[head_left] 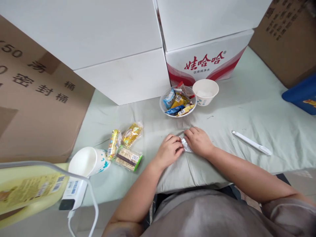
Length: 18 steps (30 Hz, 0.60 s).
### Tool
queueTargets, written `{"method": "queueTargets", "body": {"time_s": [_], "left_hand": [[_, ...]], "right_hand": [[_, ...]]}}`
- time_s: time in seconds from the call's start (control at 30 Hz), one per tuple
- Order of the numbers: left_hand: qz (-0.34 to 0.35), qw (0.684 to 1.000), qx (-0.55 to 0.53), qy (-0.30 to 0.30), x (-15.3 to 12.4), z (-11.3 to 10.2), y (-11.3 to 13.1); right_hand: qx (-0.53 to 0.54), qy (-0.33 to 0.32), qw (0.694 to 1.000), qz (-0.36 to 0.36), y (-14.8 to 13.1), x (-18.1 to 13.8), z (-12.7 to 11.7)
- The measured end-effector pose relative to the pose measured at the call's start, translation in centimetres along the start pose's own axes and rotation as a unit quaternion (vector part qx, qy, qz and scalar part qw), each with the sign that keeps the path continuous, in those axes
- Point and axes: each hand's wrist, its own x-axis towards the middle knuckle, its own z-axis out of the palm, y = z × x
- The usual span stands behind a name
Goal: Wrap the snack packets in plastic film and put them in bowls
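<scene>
1. Your thing in hand, a small, clear, crinkled plastic wrapper [185, 144], lies on the pale green cloth [153, 121], at twelve o'clock from your body.
2. Your left hand [169, 150] touches it from nine o'clock, fingers bent; your right hand [199, 141] curls over it from two o'clock. You may be pinching or just pressing; I cannot tell which.
3. Handling the wrapper looks midway: both hands are on it, and it is not yet put down free.
4. Apart at nine o'clock lie three shiny yellow and green-edged snack packets [128, 158].
5. At twelve o'clock, a round translucent plastic bowl [162, 102] holds more packets; whether those remain to be handled is unclear.
</scene>
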Motion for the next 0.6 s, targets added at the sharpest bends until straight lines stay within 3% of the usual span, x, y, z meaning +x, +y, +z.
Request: {"method": "queueTargets", "body": {"time_s": [0.1, 0.17, 0.27, 0.33, 0.43, 0.5, 0.6], "left_hand": [[-0.017, 1.0, 0.004, -0.003, 0.1, 0.4, -0.3], [-0.021, 1.0, 0.0, 0.003, 0.0, 0.4, -0.3], [-0.034, 0.999, -0.006, 0.012, -0.3, 0.0, -0.7], [-0.054, 0.998, -0.006, 0.031, -0.4, -0.3, -1.3], [-0.103, 0.992, 0.007, 0.078, -0.4, -0.5, -2.4], [-0.127, 0.987, 0.024, 0.094, -0.2, -0.4, -3.0], [-0.148, 0.982, 0.057, 0.099, 0.2, 0.2, -3.2]], "right_hand": [[0.028, 0.05, 0.998, 0.015, 0.9, 0.0, -1.1], [0.082, 0.06, 0.993, -0.053, 1.2, -0.2, -1.7], [0.15, -0.014, 0.973, -0.176, 0.6, -0.5, -1.8], [0.145, -0.06, 0.97, -0.187, 0.1, -0.7, -1.5], [0.123, -0.076, 0.974, -0.172, 0.2, -0.6, -1.6], [0.135, -0.038, 0.978, -0.158, 1.2, 0.0, -2.9], [0.122, 0.103, 0.984, -0.078, 4.1, 2.4, -6.4]]}}
